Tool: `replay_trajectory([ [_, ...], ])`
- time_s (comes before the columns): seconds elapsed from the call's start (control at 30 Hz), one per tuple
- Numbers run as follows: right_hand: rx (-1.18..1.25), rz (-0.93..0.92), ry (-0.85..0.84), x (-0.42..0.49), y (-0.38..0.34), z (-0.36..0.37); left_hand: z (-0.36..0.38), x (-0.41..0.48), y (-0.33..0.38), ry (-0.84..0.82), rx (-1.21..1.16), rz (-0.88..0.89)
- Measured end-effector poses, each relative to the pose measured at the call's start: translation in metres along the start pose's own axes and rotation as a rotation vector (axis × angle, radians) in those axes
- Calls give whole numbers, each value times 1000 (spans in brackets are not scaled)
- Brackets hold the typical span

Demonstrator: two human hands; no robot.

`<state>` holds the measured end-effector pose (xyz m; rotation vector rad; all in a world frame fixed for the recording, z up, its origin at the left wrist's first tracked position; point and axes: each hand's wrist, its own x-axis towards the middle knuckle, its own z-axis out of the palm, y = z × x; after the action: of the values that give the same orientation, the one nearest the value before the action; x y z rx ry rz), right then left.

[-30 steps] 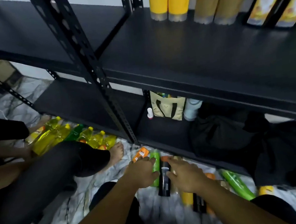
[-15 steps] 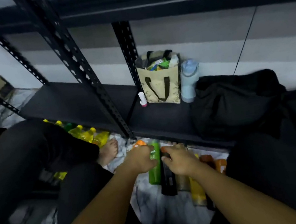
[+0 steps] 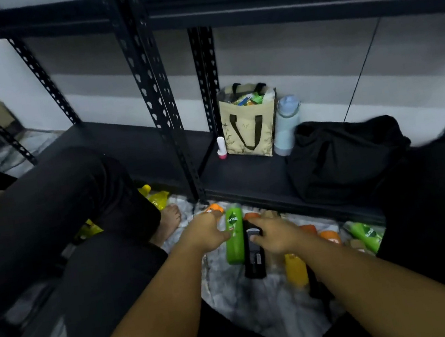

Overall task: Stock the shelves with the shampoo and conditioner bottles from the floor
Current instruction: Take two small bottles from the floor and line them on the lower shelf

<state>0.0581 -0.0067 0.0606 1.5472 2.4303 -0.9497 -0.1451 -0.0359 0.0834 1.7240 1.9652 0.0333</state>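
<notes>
Several bottles lie on the marble floor in front of the black shelf (image 3: 245, 176). My left hand (image 3: 206, 232) grips a green Sunsilk bottle (image 3: 235, 238) from its left side. Beside it, my right hand (image 3: 276, 236) grips the top of a black bottle (image 3: 255, 258). A yellow bottle (image 3: 296, 269), orange-capped bottles (image 3: 330, 236) and another green bottle (image 3: 368, 234) lie to the right. An orange cap (image 3: 215, 207) shows behind my left hand.
On the bottom shelf stand a beige tote bag (image 3: 249, 126), a pale blue flask (image 3: 286, 127), a small white tube (image 3: 221, 147) and a black bag (image 3: 340, 156). A shelf post (image 3: 152, 92) rises left of them. Another person's leg (image 3: 56, 207) and foot (image 3: 169, 219) are at the left, near yellow bottles (image 3: 157, 196).
The camera has tipped down from the upper shelf to the bottom shelf and floor. Both hands stay on the green and black bottles, shifted only slightly.
</notes>
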Motion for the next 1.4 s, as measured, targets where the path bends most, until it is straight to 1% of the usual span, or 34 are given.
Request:
replay_trajectory([
  [0.1,49,28,7,5,-14,-5,-15,-14,-3,15,29,-28],
  [0.17,73,24,37,5,-19,-5,-22,-19,-1,71,32,-8],
  [0.27,35,-13,45,-4,-23,-8,-25,-24,0,112,-15,-10],
  [0.33,31,-21,55,-8,-19,-15,-23,-25,-1,96,-17,-31],
  [0.43,68,-7,43,-2,-12,-21,-18,-22,-6,94,-102,-21],
  [0.53,44,-25,26,5,-13,-24,-13,-14,-12,103,-92,-17],
  [0.67,26,-34,-22,29,-11,-12,-3,2,-26,54,-74,-20],
  [0.73,24,-16,-65,49,-4,-2,6,17,-38,31,-82,-54],
  [0.83,32,5,-88,66,1,8,21,41,-52,9,-88,-87],
  [0.9,106,41,-103,80,11,19,31,59,-59,-11,-80,-108],
  [1.0,285,105,-123,105,25,38,47,85,-70,-43,-63,-141],
  [1.13,396,180,-158,139,34,64,70,117,-88,-95,-58,-202],
  [1.2,438,212,-147,161,37,77,83,132,-102,-105,-22,-236],
  [1.3,534,280,-82,192,35,86,99,147,-119,-154,82,-219],
  [1.4,508,323,-58,224,31,91,107,157,-128,-216,139,-223],
])
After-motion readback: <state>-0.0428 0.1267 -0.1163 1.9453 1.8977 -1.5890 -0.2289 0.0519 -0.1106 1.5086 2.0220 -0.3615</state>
